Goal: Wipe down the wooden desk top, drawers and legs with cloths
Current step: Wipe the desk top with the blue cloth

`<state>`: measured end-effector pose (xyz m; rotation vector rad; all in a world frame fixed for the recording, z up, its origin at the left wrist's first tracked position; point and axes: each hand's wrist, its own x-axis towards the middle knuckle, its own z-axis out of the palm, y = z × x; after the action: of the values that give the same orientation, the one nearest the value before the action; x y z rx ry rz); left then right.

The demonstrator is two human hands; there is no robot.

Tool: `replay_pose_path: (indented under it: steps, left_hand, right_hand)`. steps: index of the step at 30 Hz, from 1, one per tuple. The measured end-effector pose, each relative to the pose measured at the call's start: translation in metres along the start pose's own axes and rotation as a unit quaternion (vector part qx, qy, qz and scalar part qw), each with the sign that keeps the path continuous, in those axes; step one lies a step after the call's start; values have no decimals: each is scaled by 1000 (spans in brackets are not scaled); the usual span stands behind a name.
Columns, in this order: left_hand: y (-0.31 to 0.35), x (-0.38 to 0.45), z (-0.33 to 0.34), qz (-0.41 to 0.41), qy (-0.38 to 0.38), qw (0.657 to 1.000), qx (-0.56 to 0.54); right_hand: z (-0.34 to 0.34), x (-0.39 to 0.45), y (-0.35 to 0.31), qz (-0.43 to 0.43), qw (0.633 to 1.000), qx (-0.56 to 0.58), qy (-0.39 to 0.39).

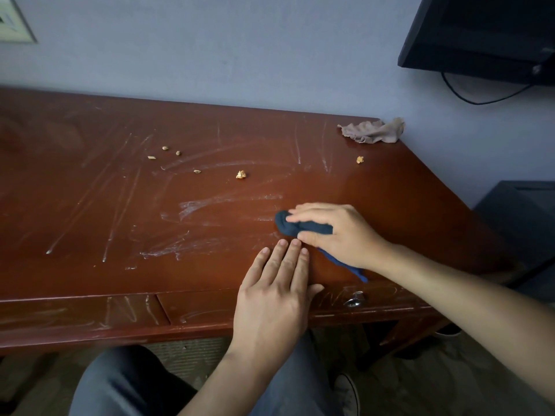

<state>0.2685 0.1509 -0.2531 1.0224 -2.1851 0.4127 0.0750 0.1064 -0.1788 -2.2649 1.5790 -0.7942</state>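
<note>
The reddish wooden desk top (120, 205) carries white dusty streaks and several small tan crumbs (240, 174). My right hand (339, 232) holds a bunched dark blue cloth (289, 225) against the desk near its front right, fingers over it and thumb at its near side. A tail of the cloth trails out under my wrist. My left hand (276, 292) lies flat with straight fingers on the desk's front edge, just left of the cloth. A crumpled beige cloth (372, 132) sits at the far right corner. Drawer fronts (90, 313) below are streaked too.
A metal drawer knob (354, 300) shows under my right forearm. A dark monitor (480, 34) with a cable hangs on the wall at upper right. A dark box (522, 217) stands right of the desk. My knees and a shoe are below.
</note>
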Motion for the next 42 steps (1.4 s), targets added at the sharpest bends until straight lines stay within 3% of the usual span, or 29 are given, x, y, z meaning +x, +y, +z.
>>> replay_pose_path:
  steps: [3, 7, 10, 18, 22, 28, 33, 37, 42]
  left_hand:
    - [0, 0, -1, -3, -10, 1000, -5]
    - [-1, 1, -3, -3, -22, 1000, -4]
    - [0, 2, -5, -4, -32, 999, -6]
    - [-1, 4, -15, -15, -62, 996, -58]
    - [0, 19, -20, -3, -107, 992, -70]
    - [1, 65, -11, 5, -200, 977, -78]
    - [8, 108, 5, 13, -327, 942, -73]
    - [18, 131, 18, 9, -359, 932, -56]
    - [23, 133, 34, -19, -372, 925, -73]
  right_hand:
    - [-3, 9, 8, -2, 1000, -19, -8]
    - [-7, 62, 41, 67, 993, -54, 76]
    - [-4, 77, 50, 99, 988, -70, 95]
    - [-10, -21, 12, -21, 999, 6, -34]
    - [-25, 12, 50, 19, 999, -39, 0]
    - [-41, 84, 103, 151, 979, -113, 83]
    - [-42, 33, 75, 99, 993, -40, 54]
    - [-56, -6, 77, 107, 994, -12, 35]
    - [-53, 39, 104, 124, 987, -71, 73]
